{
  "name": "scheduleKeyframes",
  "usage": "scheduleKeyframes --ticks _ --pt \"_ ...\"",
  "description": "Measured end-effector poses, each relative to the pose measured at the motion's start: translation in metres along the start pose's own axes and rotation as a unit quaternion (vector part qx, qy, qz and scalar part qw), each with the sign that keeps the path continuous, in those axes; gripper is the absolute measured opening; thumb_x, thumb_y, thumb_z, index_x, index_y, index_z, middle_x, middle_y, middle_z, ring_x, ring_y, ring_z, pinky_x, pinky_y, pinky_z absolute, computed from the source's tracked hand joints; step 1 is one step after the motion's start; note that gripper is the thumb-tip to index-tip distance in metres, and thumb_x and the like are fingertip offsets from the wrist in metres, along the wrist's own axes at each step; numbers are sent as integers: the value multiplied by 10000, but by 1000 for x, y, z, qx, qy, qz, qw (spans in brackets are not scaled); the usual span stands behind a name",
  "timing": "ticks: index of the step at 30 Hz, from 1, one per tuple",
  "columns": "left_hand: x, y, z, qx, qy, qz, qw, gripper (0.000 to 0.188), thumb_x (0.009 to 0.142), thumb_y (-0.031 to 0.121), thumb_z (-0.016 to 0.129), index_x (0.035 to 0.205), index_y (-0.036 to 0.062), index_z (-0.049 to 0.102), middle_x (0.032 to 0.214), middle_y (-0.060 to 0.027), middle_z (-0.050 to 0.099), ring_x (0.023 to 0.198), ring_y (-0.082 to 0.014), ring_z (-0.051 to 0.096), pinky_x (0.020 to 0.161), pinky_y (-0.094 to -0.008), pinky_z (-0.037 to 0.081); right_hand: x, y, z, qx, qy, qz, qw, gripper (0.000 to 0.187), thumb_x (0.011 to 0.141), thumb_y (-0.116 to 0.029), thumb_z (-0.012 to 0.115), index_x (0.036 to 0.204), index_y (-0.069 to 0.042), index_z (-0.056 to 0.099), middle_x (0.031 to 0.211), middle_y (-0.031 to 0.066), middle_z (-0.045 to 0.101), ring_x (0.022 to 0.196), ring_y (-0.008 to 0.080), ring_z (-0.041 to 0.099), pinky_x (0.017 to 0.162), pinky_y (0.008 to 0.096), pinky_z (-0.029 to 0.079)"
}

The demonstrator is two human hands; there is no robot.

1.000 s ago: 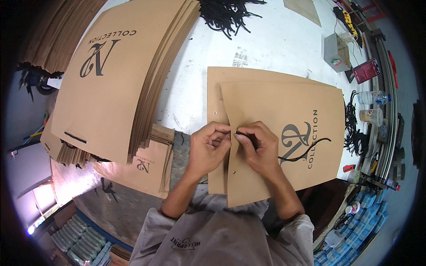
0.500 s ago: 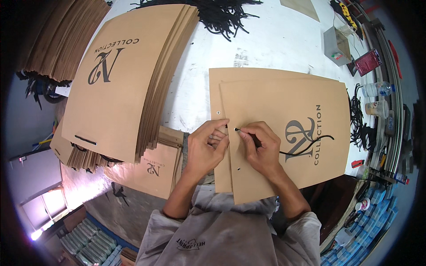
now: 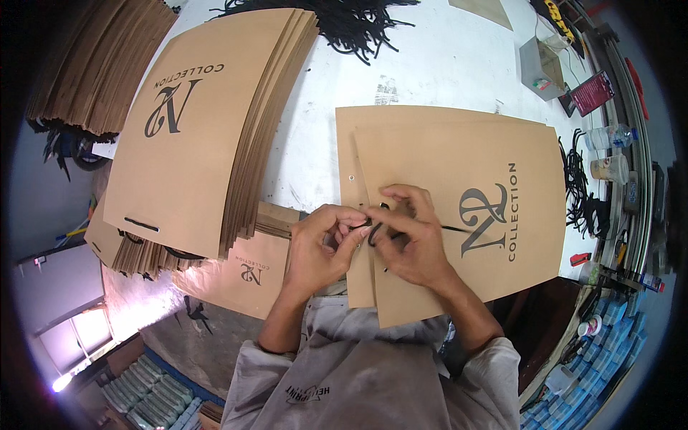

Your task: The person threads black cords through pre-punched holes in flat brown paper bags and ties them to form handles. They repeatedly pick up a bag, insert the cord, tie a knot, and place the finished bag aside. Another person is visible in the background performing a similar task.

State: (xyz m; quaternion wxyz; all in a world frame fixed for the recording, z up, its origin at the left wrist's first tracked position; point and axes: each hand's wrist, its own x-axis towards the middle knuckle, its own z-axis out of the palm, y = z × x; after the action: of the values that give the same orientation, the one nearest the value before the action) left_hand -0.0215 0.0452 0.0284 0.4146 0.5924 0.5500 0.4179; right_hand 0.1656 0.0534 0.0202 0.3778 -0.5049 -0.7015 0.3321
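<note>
A flat brown paper bag (image 3: 466, 179) with dark printed lettering lies on the white table (image 3: 430, 64) in front of me. My left hand (image 3: 319, 247) pinches the bag's near-left edge, beside a small punched hole. My right hand (image 3: 408, 240) holds a black cord (image 3: 376, 231) at that same edge, its fingers touching those of the left hand. The cord's loose end runs right across the bag. A second punched hole (image 3: 352, 177) shows farther up the edge.
A tall stack of the same flat brown bags (image 3: 193, 122) lies to the left, with smaller bags (image 3: 247, 272) under it. A heap of black cords (image 3: 358, 21) sits at the far edge. Bottles, a small box and more cords crowd the right side.
Both hands stayed at the bag's edge. The right hand's fingers shifted left onto the cord, which now curls into a small loop between the two hands.
</note>
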Motion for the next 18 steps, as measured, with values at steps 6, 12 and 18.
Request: scheduleKeyframes --ticks 6,12,18 --pt "-9 -1 -9 -19 -6 30 999 200 809 -35 800 977 6 700 824 -35 686 709 -72 570 646 -222 462 2 6 5 -70 -25 -27 997 317 724 -48 764 1036 -103 783 1213 112 594 1177 300 528 979 422 406" --pt "2 -9 -11 -235 -130 -80 960 515 1024 409 577 1278 -36 624 845 -77 702 699 -102 604 613 -226 487 0 9 12 -26 17 -32 999 243 742 -10 724 965 -99 766 1173 111 591 1120 302 540 949 421 382" --pt "15 -19 -1 -227 -190 -173 939 735 1086 566 302 1353 -60 580 832 -103 712 657 -128 622 596 -243 516 -9 12 4 -1 40 -66 997 257 738 45 698 963 -67 752 1101 115 604 1040 309 574 901 411 441"
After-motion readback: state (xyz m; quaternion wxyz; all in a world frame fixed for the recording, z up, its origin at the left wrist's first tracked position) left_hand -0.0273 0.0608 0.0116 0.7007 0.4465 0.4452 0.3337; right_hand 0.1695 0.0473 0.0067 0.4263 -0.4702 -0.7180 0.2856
